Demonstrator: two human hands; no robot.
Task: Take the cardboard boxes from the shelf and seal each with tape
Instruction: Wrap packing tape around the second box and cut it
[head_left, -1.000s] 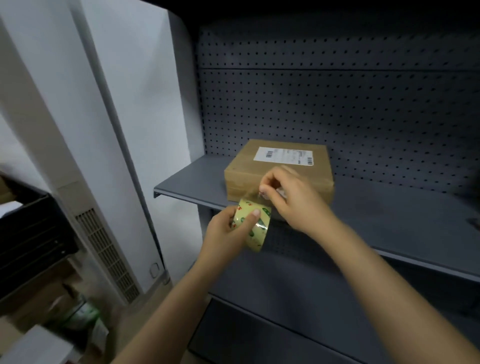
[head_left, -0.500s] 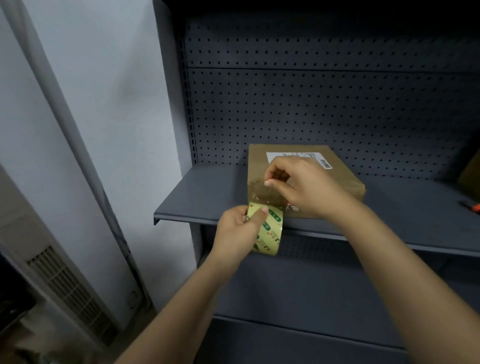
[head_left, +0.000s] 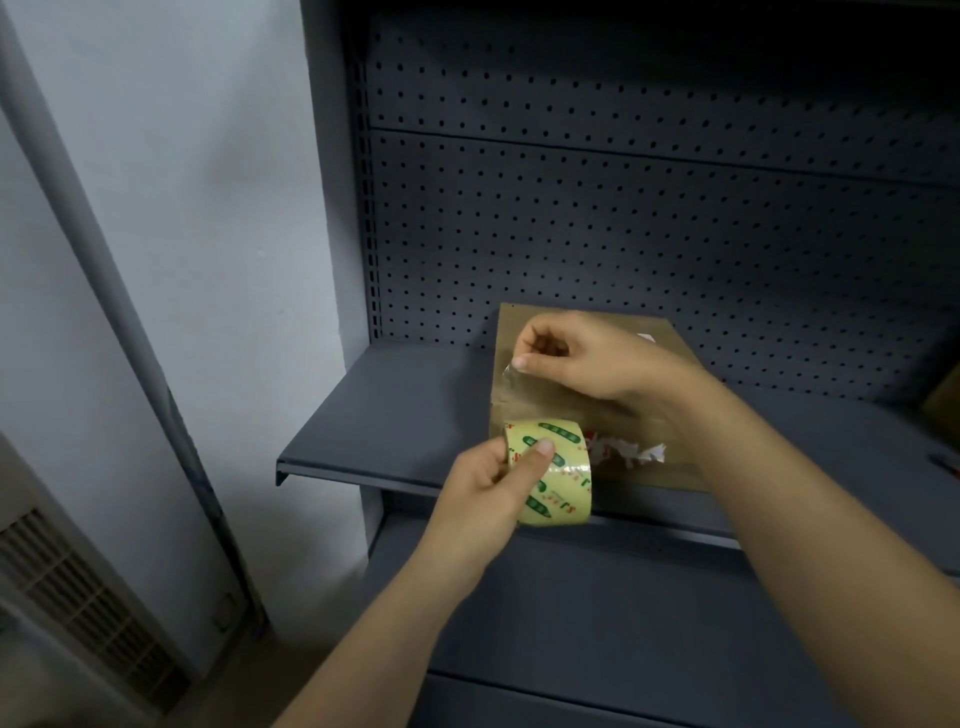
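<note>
A brown cardboard box (head_left: 670, 353) lies on the grey metal shelf (head_left: 395, 410), with torn white label scraps on its front side. My left hand (head_left: 488, 493) grips a roll of clear tape (head_left: 558, 475) with green and red print, held just below the box's front edge. My right hand (head_left: 587, 358) pinches the free end of the tape strip (head_left: 514, 387) above the box's top, near its left edge. The strip stretches from the roll up to my fingers. Much of the box top is hidden behind my right hand and forearm.
A perforated grey back panel (head_left: 649, 234) rises behind the shelf. Another brown box corner (head_left: 945, 400) shows at the right edge, and a small red-tipped tool (head_left: 946, 465) lies on the shelf there. A white wall and a vent grille (head_left: 78, 597) stand to the left.
My right hand has drawn the tape end up and away from the roll, so the strip is longer. The view has swung right and closer to the shelf.
</note>
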